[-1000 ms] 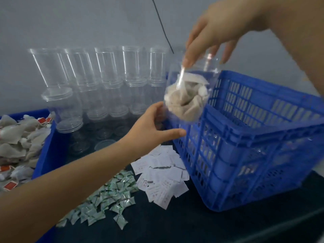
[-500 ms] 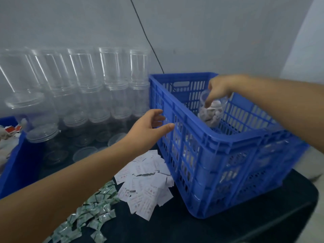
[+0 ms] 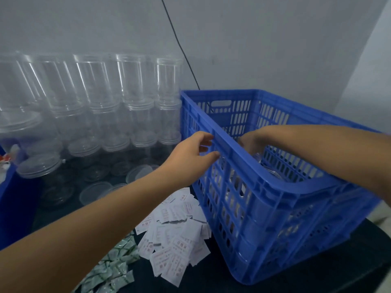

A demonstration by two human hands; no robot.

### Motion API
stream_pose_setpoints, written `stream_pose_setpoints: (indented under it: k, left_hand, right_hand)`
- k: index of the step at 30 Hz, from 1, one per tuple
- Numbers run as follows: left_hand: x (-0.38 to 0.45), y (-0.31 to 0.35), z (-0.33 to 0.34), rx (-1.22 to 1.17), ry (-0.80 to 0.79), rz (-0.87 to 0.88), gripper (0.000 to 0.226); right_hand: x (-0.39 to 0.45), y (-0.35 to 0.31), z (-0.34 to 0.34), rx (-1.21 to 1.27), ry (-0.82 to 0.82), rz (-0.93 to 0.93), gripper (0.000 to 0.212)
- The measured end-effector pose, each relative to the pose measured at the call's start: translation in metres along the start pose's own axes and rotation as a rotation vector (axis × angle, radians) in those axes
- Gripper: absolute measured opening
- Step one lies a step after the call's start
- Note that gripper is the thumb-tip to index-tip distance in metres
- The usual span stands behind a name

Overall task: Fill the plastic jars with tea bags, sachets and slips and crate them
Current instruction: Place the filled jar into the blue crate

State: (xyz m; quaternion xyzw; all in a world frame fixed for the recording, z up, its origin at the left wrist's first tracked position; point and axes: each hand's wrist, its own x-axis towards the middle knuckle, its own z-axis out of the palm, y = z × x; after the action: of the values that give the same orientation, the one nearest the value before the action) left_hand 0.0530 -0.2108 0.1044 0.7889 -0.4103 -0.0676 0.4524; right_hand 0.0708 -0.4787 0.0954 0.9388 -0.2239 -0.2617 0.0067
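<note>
My right hand (image 3: 252, 141) reaches down inside the blue crate (image 3: 296, 186), fingers curled on the top of a clear plastic jar (image 3: 259, 158). The crate's rim hides most of that jar. My left hand (image 3: 190, 154) hovers open just outside the crate's left wall, fingertips close to the rim and holding nothing. More clear jars show dimly through the crate's slotted wall. White paper slips (image 3: 175, 235) lie heaped on the dark table in front of the crate, with green sachets (image 3: 114, 269) beside them.
Stacked empty clear jars (image 3: 131, 81) fill the back left against the wall, with loose lids (image 3: 95, 191) in front. A blue bin (image 3: 8, 208) with tea bags (image 3: 6, 160) is at the far left edge. A black cable (image 3: 179, 45) runs down the wall.
My right hand has carried the filled jar from above the crate's rim down into the crate. The left hand let go of the jar and moved to the crate's left rim.
</note>
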Motion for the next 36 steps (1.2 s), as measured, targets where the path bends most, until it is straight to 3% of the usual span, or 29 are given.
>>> stream_pose_setpoints:
  k: [5,11,13,17,24,28,31,36]
  left_hand:
    - [0.007,0.000,0.004,0.033,0.002,-0.002,0.042]
    - [-0.008,-0.010,0.002,0.051,-0.031,0.011,0.042]
    - [-0.017,-0.014,-0.005,0.051,-0.034,-0.001,0.043]
    - [-0.039,-0.021,-0.025,0.083,-0.032,-0.019,0.037]
    - [-0.091,-0.048,-0.078,0.299,-0.029,-0.062,0.021]
    - [-0.128,-0.076,-0.111,0.548,-0.087,-0.112,0.023]
    - [-0.151,-0.098,-0.135,0.714,-0.119,-0.169,0.023]
    - [-0.172,-0.127,-0.163,0.695,0.084,-0.179,0.018]
  right_hand:
    - [0.010,0.005,0.012,0.064,-0.054,-0.037,0.085]
    - [-0.003,-0.001,-0.006,0.027,-0.092,-0.062,0.094]
    - [-0.021,-0.006,-0.025,0.036,0.051,-0.053,0.083]
    - [-0.063,-0.021,-0.067,0.093,0.495,-0.122,0.062]
    - [-0.134,-0.110,-0.122,0.244,0.834,-0.302,0.042]
    - [-0.153,-0.208,-0.132,0.310,0.784,-0.489,0.039]
    - [-0.149,-0.288,-0.123,0.361,0.697,-0.617,0.050]
    - [-0.116,-0.384,-0.102,0.449,0.627,-0.684,0.091]
